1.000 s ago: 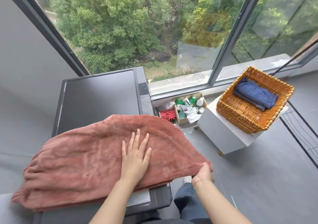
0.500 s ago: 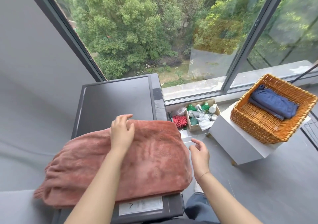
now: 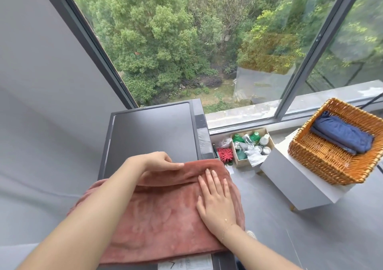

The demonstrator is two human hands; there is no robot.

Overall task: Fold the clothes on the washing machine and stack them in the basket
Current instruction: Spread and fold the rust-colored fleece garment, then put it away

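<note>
Towel (image 3: 161, 218) lies on the washer (image 3: 153, 133); left hand (image 3: 157, 162) pinches its far edge to fold, right hand (image 3: 217, 199) presses flat, steadying it.

The basket (image 3: 323, 164) is cut off by the right edge.

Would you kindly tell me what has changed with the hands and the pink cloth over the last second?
The right hand let go of the pink cloth's near right corner, hung free, and now lies flat on its right side. The left hand left its flat press at the middle and now grips the far edge, lifting it into a fold. The washing machine, basket and blue garment are unchanged.
</note>
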